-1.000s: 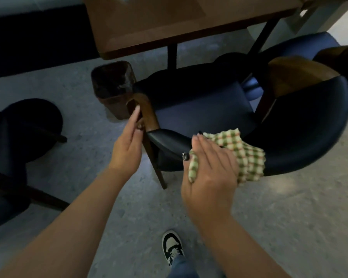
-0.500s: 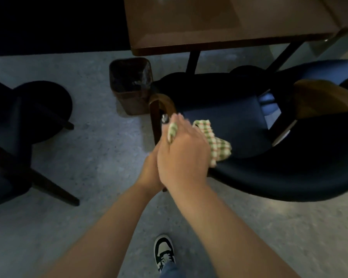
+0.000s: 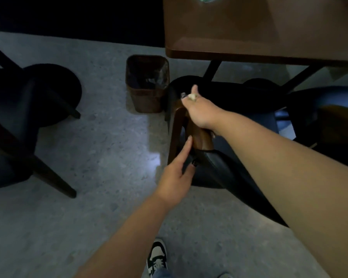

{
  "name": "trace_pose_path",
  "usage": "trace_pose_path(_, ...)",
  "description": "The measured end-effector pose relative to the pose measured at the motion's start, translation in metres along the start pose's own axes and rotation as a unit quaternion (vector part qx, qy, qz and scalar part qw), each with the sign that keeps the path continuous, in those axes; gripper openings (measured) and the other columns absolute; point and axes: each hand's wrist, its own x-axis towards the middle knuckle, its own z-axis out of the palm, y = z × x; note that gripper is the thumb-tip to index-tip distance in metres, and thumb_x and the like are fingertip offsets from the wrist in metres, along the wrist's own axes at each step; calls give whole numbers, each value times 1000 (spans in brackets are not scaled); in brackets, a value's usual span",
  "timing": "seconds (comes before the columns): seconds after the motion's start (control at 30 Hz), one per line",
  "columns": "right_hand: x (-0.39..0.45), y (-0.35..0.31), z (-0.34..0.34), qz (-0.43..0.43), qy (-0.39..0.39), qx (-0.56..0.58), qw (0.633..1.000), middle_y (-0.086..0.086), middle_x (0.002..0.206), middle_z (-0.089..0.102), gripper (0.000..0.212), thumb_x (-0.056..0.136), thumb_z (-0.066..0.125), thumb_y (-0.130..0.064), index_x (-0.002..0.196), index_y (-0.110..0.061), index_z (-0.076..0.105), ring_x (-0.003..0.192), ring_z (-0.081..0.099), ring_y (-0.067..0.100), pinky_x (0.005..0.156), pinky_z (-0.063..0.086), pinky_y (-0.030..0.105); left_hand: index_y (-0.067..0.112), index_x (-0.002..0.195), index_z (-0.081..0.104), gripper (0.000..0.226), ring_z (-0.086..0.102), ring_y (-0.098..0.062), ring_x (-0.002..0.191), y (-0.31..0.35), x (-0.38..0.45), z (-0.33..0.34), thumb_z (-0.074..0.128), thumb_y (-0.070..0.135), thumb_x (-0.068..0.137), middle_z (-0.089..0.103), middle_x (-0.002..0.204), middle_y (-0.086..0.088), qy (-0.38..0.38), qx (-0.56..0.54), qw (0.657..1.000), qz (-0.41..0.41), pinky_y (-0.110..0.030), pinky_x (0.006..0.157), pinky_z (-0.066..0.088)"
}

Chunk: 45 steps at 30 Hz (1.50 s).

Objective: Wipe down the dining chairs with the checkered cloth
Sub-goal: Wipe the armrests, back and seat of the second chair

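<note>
A dark blue dining chair [image 3: 219, 169] with a brown wooden armrest [image 3: 197, 137] stands half under the wooden table [image 3: 259, 33]. My right hand [image 3: 199, 109] lies over the front end of the armrest and holds the checkered cloth [image 3: 193, 96] under it; only a small pale scrap of cloth shows between the fingers. My left hand [image 3: 177, 173] grips the padded chair back just behind the armrest, index finger stretched along the wood.
A brown waste bin [image 3: 147, 85] stands on the floor left of the chair. Another dark chair [image 3: 28, 109] is at the left. A second blue chair [image 3: 325, 125] sits at the right. My shoe [image 3: 157, 255] is on the grey floor.
My right hand has slid the cloth forward along the armrest to its front end, hiding most of the cloth. My left hand has dropped back onto the chair back. The view has shifted left.
</note>
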Motion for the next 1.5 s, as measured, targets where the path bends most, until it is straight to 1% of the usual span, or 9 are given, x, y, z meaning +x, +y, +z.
trace_pose_path(0.27,4,16,7,130,25,348,928,8,78,64,42,101,37,-43,98,-9,61,64,64,19,58,53,25,56,147,20,70,22,-3,146,-7,2,9,46,15,97,27,158,19,16,-33,999,14,-45,120,24)
trace_pose_path(0.37,-24,24,13,30,64,214,974,2,128,54,42,101,40,-36,133,-13,50,124,50,19,110,33,30,50,150,20,73,23,-7,147,-6,0,14,45,4,99,29,158,13,28,-50,998,16,-48,120,24)
trace_pose_path(0.53,-38,16,-1,-158,-13,-184,970,2,161,-6,62,101,37,-34,153,-15,8,147,-9,17,112,-4,23,38,152,19,72,19,2,146,4,-8,33,40,-4,97,23,160,14,87,-45,995,29,-41,122,20)
trace_pose_path(0.73,18,-30,6,-161,-61,-462,870,14,149,33,52,99,36,-35,143,-7,36,134,34,35,106,33,41,47,144,21,73,19,-1,147,9,-13,45,38,-8,98,22,161,11,130,-66,989,28,-38,122,20)
trace_pose_path(0.9,19,-51,53,-214,-124,-695,675,5,135,54,40,95,38,-29,129,-17,56,119,52,30,79,37,38,22,150,29,54,42,-4,135,-2,-14,35,48,9,101,41,151,3,173,-128,975,-48,-19,110,37)
trace_pose_path(1.1,-11,-39,51,-181,-302,-718,601,5,108,61,32,95,42,-23,119,-13,60,90,58,24,76,47,34,17,146,38,48,57,-6,108,-26,-27,2,51,14,100,52,135,2,262,-114,948,-140,1,73,43)
trace_pose_path(1.23,-24,-36,41,-126,-321,-708,617,-2,73,42,24,96,42,-23,111,-15,59,61,40,12,49,27,26,21,139,45,40,55,-11,119,-28,-31,-11,51,15,100,50,138,3,268,-134,942,-154,-20,92,43)
trace_pose_path(1.37,-16,-44,41,-93,-309,-699,639,6,105,58,36,96,43,-28,125,-12,56,85,54,23,81,44,34,18,136,50,35,58,-17,119,-20,-25,-10,48,14,100,57,134,-2,262,-146,941,-159,-38,103,47)
trace_pose_path(1.5,-24,-40,50,-76,-313,-713,623,7,108,55,33,95,44,-23,124,-15,55,96,51,23,91,41,37,20,122,58,28,64,-6,106,-7,-21,-9,43,9,101,65,118,2,245,-168,943,-149,-16,75,49)
